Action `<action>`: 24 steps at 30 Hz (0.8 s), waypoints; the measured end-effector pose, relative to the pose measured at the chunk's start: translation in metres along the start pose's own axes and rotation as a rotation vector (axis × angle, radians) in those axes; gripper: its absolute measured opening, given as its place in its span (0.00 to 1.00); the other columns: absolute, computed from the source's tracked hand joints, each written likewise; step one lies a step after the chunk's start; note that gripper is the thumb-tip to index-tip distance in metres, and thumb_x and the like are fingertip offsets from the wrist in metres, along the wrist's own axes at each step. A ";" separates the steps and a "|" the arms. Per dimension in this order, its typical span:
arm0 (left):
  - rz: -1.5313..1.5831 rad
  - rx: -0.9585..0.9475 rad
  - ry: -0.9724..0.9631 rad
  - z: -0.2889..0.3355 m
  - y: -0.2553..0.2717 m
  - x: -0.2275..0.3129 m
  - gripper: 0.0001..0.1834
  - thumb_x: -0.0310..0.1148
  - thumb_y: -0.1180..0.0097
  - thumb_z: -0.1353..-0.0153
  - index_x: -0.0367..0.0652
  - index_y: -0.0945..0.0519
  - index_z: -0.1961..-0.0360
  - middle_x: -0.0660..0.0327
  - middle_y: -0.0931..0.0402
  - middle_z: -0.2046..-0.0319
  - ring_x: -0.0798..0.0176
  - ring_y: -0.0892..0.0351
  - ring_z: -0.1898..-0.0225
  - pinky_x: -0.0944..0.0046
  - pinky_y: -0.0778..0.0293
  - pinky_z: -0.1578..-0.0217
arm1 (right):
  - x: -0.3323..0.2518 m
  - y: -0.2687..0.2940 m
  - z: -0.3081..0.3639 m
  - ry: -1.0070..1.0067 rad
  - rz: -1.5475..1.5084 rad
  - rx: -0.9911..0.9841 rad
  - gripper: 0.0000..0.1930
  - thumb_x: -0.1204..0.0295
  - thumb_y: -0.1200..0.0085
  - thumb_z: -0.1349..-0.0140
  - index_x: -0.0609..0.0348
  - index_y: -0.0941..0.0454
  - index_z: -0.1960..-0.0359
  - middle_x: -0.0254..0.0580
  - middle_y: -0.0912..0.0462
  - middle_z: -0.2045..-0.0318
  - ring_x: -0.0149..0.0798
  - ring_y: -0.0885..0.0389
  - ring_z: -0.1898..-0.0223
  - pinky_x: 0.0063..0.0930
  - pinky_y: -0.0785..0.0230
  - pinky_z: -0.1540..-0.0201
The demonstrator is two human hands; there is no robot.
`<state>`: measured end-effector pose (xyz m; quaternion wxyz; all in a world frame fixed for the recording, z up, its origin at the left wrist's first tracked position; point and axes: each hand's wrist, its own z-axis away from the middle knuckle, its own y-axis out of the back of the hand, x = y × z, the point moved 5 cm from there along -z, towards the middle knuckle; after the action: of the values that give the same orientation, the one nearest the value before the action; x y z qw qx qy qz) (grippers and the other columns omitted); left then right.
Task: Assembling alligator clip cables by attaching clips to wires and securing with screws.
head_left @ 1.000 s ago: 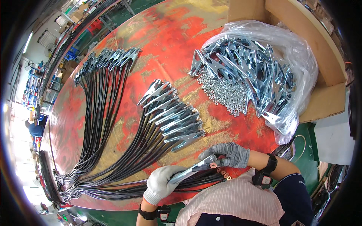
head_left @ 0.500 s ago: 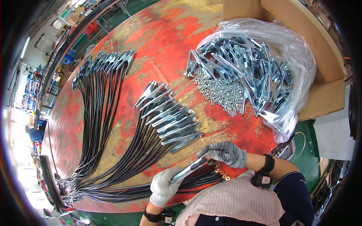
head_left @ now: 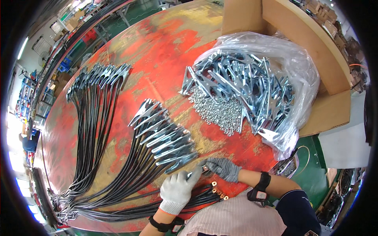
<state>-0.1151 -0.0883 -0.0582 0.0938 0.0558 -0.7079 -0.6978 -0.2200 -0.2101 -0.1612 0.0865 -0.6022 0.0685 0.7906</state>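
My left hand (head_left: pixel 177 189), in a white glove, grips a silver metal clamp (head_left: pixel 193 173) at the near edge of the red table (head_left: pixel 157 51). My right hand (head_left: pixel 222 168), in a grey glove, pinches the clamp's far end. Just beyond them lies a fanned row of finished clamps (head_left: pixel 165 131) on black cables (head_left: pixel 118 177). Loose cable ends with copper lugs (head_left: pixel 218 192) lie under my hands.
A second bundle of cabled clamps (head_left: pixel 98 76) lies at the left. A clear plastic bag of bare clamps (head_left: pixel 252 86) sits in a cardboard box (head_left: pixel 315 59) at the right, with a heap of small nuts (head_left: pixel 218 112) beside it.
Both hands have drawn closer together on the clamp, which has shifted slightly away from me toward the fanned row.
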 end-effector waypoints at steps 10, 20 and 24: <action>0.031 -0.013 -0.026 -0.010 -0.002 -0.004 0.18 0.35 0.46 0.47 0.62 0.20 0.53 0.67 0.30 0.78 0.62 0.25 0.80 0.62 0.30 0.80 | -0.046 0.112 0.005 -0.023 1.401 0.359 0.12 0.62 0.45 0.43 0.50 0.20 0.58 0.35 0.21 0.65 0.38 0.21 0.61 0.33 0.29 0.53; 0.004 0.047 -0.056 -0.005 -0.004 -0.004 0.20 0.35 0.47 0.46 0.63 0.21 0.50 0.67 0.30 0.78 0.64 0.27 0.80 0.63 0.31 0.80 | -0.044 0.114 0.004 0.080 1.241 0.228 0.11 0.58 0.45 0.42 0.50 0.20 0.65 0.36 0.21 0.67 0.40 0.20 0.62 0.37 0.28 0.59; 0.002 0.054 -0.047 -0.005 -0.004 -0.005 0.21 0.35 0.48 0.45 0.64 0.22 0.49 0.68 0.30 0.78 0.64 0.27 0.80 0.64 0.31 0.80 | -0.070 0.087 0.006 0.221 1.259 0.173 0.12 0.57 0.43 0.44 0.50 0.21 0.67 0.38 0.22 0.70 0.41 0.20 0.65 0.38 0.27 0.63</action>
<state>-0.1095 -0.0921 -0.0621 0.0762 0.0414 -0.7286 -0.6794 -0.2263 -0.2971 -0.0918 -0.3531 -0.5156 0.4809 0.6150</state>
